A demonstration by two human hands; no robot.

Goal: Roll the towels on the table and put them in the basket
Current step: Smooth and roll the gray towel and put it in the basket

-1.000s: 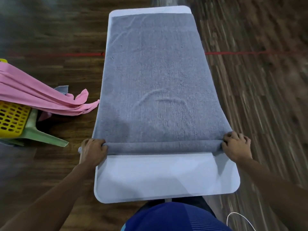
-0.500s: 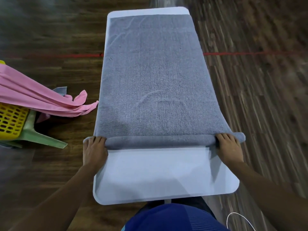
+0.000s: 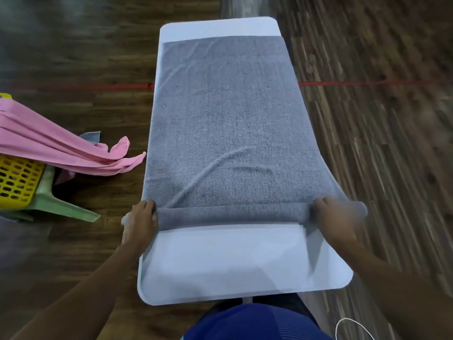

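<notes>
A grey towel (image 3: 230,133) lies lengthwise on the white table (image 3: 232,261), its near end wound into a thin roll (image 3: 230,214) across the table's width. My left hand (image 3: 141,220) grips the roll's left end, fingers curled over it. My right hand (image 3: 334,217), blurred, grips the right end, which sticks out past the table's edge. The yellow basket (image 3: 14,182) is on the floor side at far left, with a pink towel (image 3: 49,148) draped over it and trailing toward the table.
The basket rests on a green plastic stool (image 3: 56,204). A small grey cloth corner (image 3: 92,137) shows behind the pink towel. Dark wooden floor with a red line (image 3: 367,83) surrounds the narrow table. A white cable (image 3: 353,326) hangs near my body.
The roll has moved away from me and grown slightly thicker. The towel's far edge has slid nearer, baring a strip of table. My fingers went flat, then curled over the roll again.
</notes>
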